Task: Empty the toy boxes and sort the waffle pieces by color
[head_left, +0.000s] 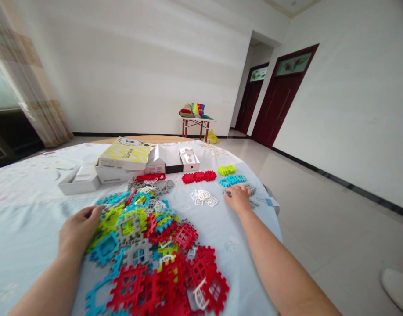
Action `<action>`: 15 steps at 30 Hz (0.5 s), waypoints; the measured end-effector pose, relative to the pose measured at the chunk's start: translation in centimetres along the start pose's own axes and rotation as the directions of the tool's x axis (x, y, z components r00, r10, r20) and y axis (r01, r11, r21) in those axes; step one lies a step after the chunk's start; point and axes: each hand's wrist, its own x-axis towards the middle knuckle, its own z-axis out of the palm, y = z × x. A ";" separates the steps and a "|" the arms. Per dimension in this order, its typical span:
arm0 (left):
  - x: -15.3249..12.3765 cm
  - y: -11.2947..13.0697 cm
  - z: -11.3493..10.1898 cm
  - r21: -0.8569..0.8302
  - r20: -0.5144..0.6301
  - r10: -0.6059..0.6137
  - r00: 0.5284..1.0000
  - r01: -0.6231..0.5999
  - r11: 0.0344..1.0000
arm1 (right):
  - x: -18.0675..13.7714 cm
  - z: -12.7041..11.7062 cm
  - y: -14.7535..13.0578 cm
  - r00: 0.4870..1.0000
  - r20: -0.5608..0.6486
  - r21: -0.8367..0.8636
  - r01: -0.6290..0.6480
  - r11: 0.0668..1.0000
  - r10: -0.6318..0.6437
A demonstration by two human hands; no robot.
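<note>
A big mixed pile of toothed plastic building tiles (135,254) in red, blue, green and grey spreads over the tablecloth. At the pile's left edge is my left hand (79,228), its fingers curled and pressed together; what they pinch, if anything, is hidden. Farther right, my right hand (238,197) is closed over grey building tiles (250,188), with a bit of grey at its fingertips. Just beyond it lies a row of blue tiles (232,180), then a green stack (227,170). White window-shaped pieces (204,197) lie left of this hand, with a red row (199,177) behind them.
Across the back of the table stand a yellow-and-white box (125,153), an open white box (79,181) and a small white box (189,159). A blue clip (269,202) is at the table's right edge. A small table (196,118) stands by the wall.
</note>
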 end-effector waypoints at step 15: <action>-0.1 -0.2 0.4 -0.060 0.011 0.000 1.000 0.000 0.998 | 0.1 -0.2 0.4 0.997 -0.075 0.036 -0.027 0.999 0.030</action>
